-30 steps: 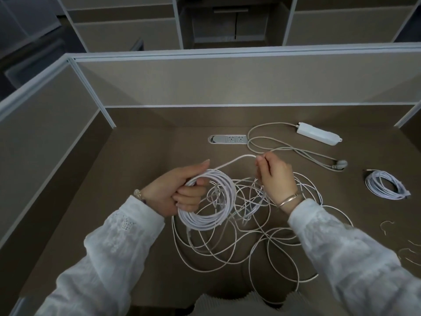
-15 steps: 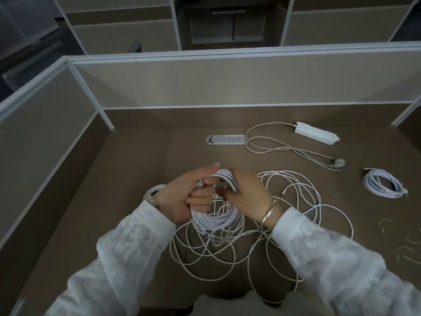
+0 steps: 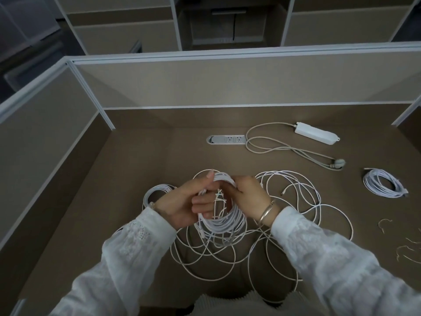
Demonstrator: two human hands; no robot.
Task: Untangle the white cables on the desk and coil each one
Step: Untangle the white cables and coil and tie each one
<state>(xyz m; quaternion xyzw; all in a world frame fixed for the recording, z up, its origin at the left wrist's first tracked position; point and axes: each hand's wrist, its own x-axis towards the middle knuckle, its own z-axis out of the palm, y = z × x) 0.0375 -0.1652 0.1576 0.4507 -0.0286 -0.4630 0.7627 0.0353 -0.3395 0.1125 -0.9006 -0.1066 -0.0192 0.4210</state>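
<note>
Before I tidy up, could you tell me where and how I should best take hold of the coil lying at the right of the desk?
Probably pinch the coil across its bundled strands on the near rim, coming from above. It lies flat on the desk as an open ring with its end jutting at the lower right, so gripping the whole bundle should keep the loops together.

- The left hand [image 3: 182,207] hides part of a coil [image 3: 157,192] on the desk.
- Loose cable [image 3: 273,299] runs out of sight at the near edge.
- Small hooks [image 3: 407,249] far right are cut off and too small to identify.
</note>
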